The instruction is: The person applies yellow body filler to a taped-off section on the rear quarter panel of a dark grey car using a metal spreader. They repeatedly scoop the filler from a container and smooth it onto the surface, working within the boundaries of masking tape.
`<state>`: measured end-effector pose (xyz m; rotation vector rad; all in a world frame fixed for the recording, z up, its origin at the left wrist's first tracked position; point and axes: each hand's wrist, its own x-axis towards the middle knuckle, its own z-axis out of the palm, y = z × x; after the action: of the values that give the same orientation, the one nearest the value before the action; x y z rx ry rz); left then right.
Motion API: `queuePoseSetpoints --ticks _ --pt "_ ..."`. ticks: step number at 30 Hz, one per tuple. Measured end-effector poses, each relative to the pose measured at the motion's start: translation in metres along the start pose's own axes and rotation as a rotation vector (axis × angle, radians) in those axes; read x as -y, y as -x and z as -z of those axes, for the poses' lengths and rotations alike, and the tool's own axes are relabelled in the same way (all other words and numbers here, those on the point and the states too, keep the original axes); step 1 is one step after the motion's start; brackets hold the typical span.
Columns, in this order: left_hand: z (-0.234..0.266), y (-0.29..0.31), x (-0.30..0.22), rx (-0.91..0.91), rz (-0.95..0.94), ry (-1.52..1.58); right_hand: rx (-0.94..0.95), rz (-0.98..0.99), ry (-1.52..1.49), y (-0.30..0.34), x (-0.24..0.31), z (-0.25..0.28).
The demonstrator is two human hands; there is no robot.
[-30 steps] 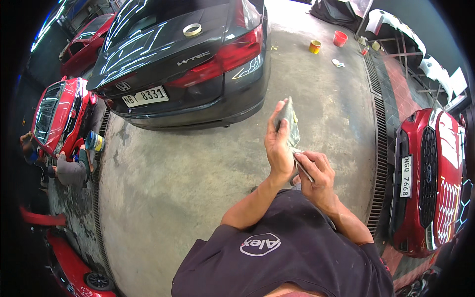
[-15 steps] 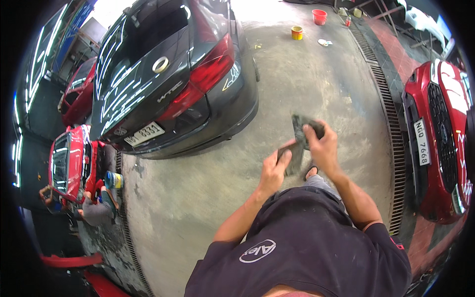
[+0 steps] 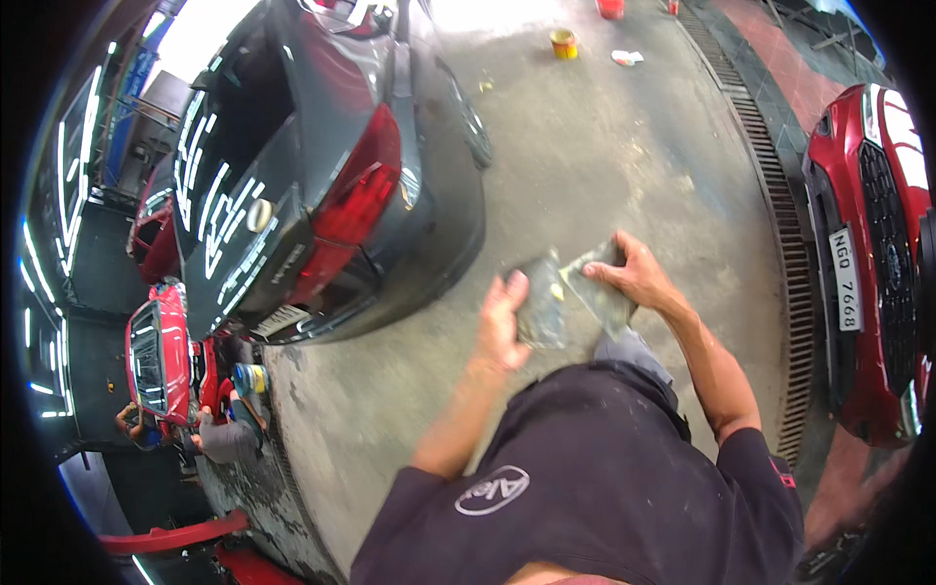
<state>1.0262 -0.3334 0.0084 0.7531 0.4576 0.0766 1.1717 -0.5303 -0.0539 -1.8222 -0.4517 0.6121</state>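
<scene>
My left hand (image 3: 501, 322) grips a flat grey-green plate (image 3: 542, 310), thumb on top, that looks like a putty spreader. A similar thin plate (image 3: 606, 300) is pinched between the thumb and fingers of my right hand (image 3: 642, 277); it is tilted, with one corner toward the first plate. Yellowish paste shows near the facing edges of both plates. The plates are close together in front of my waist, and I cannot tell whether they touch. Ahead on the left stands a dark grey car (image 3: 419, 210), with a pale tape roll (image 3: 259, 215) on its rear.
A yellow can (image 3: 564, 45), a white scrap (image 3: 627, 58) and a red bucket (image 3: 610, 8) stand or lie on the far floor. A drain grate (image 3: 775, 185) runs along the right, beside a red car (image 3: 853, 273). Crouching people (image 3: 229, 439) are near another red car (image 3: 161, 356) at left.
My view has shifted, bringing the grey car's side more into sight. The plates, overlapping before, are now turned flatter and side by side. My left hand has moved left.
</scene>
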Motion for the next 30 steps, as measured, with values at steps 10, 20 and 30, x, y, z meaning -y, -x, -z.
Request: queuePoseSetpoints --ticks 10,20,30 --pt "-0.072 -0.100 -0.032 0.046 -0.231 -0.531 -0.413 0.839 0.692 -0.017 0.031 0.098" --pt "-0.111 -0.201 -0.044 -0.059 -0.427 -0.224 0.025 0.845 0.607 -0.050 0.020 0.105" --pt "-0.090 -0.329 -0.063 0.028 0.069 0.144 -0.123 0.778 0.324 -0.218 0.032 0.108"
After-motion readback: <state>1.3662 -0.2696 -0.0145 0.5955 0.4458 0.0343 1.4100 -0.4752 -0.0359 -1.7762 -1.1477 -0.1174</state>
